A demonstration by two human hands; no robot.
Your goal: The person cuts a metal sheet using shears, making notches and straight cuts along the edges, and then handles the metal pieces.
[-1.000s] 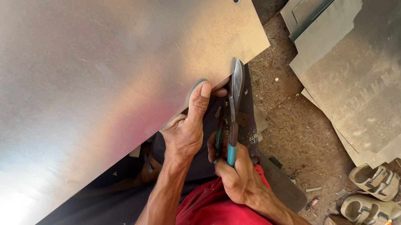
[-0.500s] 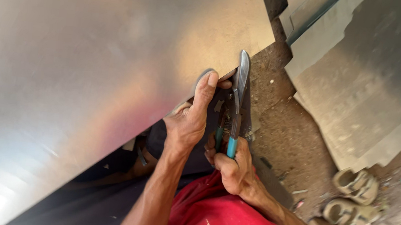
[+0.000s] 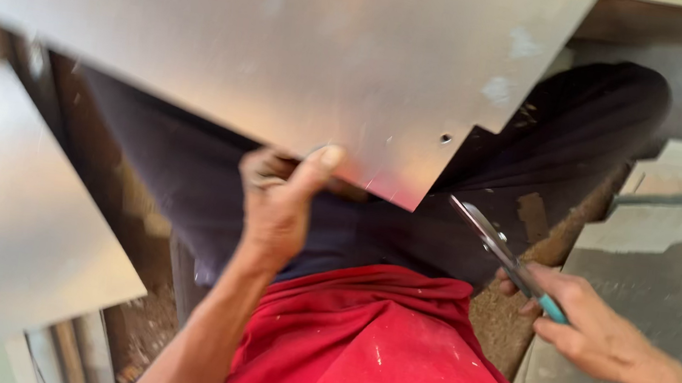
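Note:
My left hand (image 3: pixel 281 202) grips the near edge of a large shiny metal sheet (image 3: pixel 273 38), thumb on top, holding it up across my lap. A small hole sits near the sheet's pointed corner. My right hand (image 3: pixel 591 327) holds tin snips (image 3: pixel 501 252) with teal handles off to the right. The blades point up and left toward the sheet's corner and are clear of the metal. My red shirt (image 3: pixel 390 360) and dark trousers (image 3: pixel 569 140) show below the sheet.
Another metal sheet (image 3: pixel 4 222) lies at the left. Grey sheet offcuts (image 3: pixel 668 246) are stacked at the right on a dirt floor (image 3: pixel 506 321).
The snips have come away from the sheet's edge and my right hand has moved right. The sheet has turned and lifted in my left hand, and the view has swung.

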